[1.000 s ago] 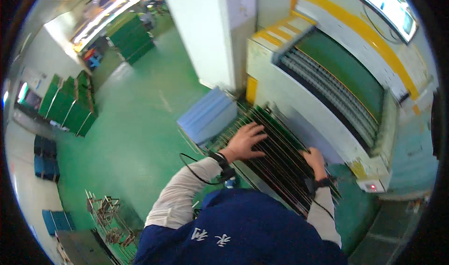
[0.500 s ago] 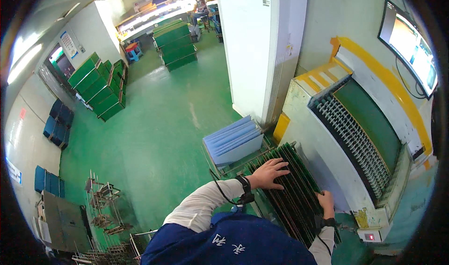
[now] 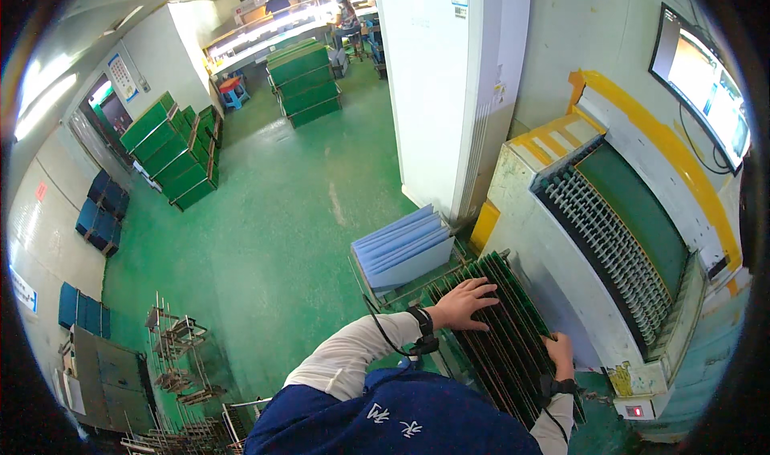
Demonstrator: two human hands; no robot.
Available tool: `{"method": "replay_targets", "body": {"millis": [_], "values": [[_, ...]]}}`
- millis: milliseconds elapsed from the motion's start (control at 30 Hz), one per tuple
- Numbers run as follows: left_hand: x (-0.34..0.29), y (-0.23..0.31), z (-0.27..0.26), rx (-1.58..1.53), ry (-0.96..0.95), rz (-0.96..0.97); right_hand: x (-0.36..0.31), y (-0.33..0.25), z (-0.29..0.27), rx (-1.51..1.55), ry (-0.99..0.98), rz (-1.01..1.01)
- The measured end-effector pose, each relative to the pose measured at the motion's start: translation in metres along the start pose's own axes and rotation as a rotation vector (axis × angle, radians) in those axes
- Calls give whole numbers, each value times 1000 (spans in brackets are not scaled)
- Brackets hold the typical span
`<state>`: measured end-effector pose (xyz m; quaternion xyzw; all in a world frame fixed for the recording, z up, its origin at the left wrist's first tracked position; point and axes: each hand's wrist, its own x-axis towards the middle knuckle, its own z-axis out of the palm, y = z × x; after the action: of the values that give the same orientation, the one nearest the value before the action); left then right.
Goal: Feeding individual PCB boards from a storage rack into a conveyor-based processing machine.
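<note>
Many thin green panels (image 3: 513, 327), like circuit boards, stand on edge in a row in a rack in front of me. My left hand (image 3: 463, 304) lies over their top edges toward the far left side, its fingers spread. At the right ends of the panels, my right hand (image 3: 560, 354) has its fingers curled round the edge of a green panel. How many panels it grips cannot be made out. Both wrists wear black bands with cables.
Blue sheets (image 3: 405, 250) stand in a rack just beyond the panels. To the right is a roller machine (image 3: 605, 250) with a green board on it. A white cabinet (image 3: 429, 94) rises ahead. Stacked green panels (image 3: 172, 154) and metal racks (image 3: 176, 351) are on the left.
The view has shifted slightly, so the scene sits a little lower. Both hands keep nearly the same places on the panels.
</note>
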<state>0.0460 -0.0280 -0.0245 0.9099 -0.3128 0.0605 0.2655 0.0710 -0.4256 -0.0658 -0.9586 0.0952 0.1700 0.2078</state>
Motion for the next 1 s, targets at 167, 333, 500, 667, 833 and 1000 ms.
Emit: {"method": "replay_targets", "body": {"millis": [167, 333, 500, 667, 833, 1000], "values": [[-2, 4, -7, -1, -21, -17, -5, -8, -6, -17, -45, 28], [-1, 7, -8, -2, -19, -18, -2, -1, -1, -32, 3, 7], [-3, 6, -9, 5, -24, -21, -12, -12, -8, -3, -5, 4], [-1, 6, -7, 1, -22, -12, -11, -6, -5, -18, 31, 1], [-3, 5, -6, 7, -21, -25, -10, -8, -2, -1, 45, -20], [-3, 5, -7, -3, -21, -23, -17, -18, -8, -16, 40, 15]]}}
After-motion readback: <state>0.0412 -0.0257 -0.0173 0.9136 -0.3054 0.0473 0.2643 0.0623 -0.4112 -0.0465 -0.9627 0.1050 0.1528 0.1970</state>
